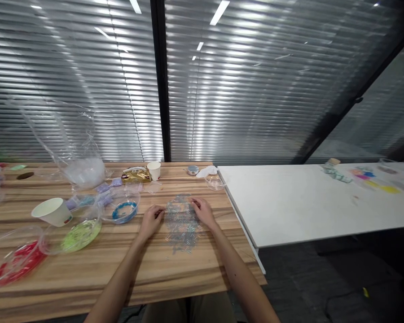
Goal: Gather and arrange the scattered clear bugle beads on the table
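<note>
A grey, shimmering patch of small slender translucent pieces (182, 226) lies flat on the wooden table in front of me. Whether the pieces are loose or joined into one sheet cannot be made out. My left hand (152, 220) rests at the patch's left edge, its fingers curled and thumb and forefinger brought together. At the upper right edge is my right hand (203, 211), fingertips closed together and touching the patch. What either hand pinches, if anything, is too small to see.
Clear bowls hold red pieces (18, 262), green pieces (81, 234) and blue pieces (124, 211) at left. Paper cups (54, 211), a gold packet (136, 175), a round tin (193, 170) and a clear plastic bag (84, 170) stand around. A white table (289, 202) adjoins at right.
</note>
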`<control>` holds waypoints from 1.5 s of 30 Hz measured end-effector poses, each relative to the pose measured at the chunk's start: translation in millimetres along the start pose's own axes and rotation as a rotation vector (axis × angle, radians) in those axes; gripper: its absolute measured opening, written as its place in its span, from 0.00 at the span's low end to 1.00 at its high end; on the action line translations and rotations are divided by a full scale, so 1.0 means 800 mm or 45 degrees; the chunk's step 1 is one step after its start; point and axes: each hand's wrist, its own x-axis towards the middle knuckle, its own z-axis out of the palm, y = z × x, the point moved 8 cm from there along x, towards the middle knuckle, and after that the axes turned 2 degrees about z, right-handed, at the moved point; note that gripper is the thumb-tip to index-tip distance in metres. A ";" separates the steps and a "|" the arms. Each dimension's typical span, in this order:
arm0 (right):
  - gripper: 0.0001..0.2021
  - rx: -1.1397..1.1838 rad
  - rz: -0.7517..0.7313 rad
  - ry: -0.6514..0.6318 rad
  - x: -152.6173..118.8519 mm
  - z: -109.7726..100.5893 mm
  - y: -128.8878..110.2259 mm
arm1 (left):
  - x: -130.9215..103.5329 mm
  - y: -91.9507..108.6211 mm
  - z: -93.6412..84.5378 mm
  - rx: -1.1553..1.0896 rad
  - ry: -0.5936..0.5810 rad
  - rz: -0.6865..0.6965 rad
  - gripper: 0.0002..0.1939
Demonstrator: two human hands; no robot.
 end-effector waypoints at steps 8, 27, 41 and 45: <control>0.12 -0.013 0.011 -0.002 -0.002 -0.001 -0.001 | -0.002 -0.003 0.002 -0.004 -0.016 -0.023 0.11; 0.13 -0.031 0.033 -0.009 -0.002 -0.001 0.000 | -0.001 0.002 0.000 0.012 -0.017 -0.001 0.10; 0.13 -0.010 0.043 -0.012 0.000 0.000 0.001 | 0.002 0.000 0.002 0.021 -0.035 0.001 0.09; 0.13 -0.013 0.045 -0.016 0.000 0.000 0.001 | 0.002 0.001 0.002 0.024 -0.034 0.000 0.09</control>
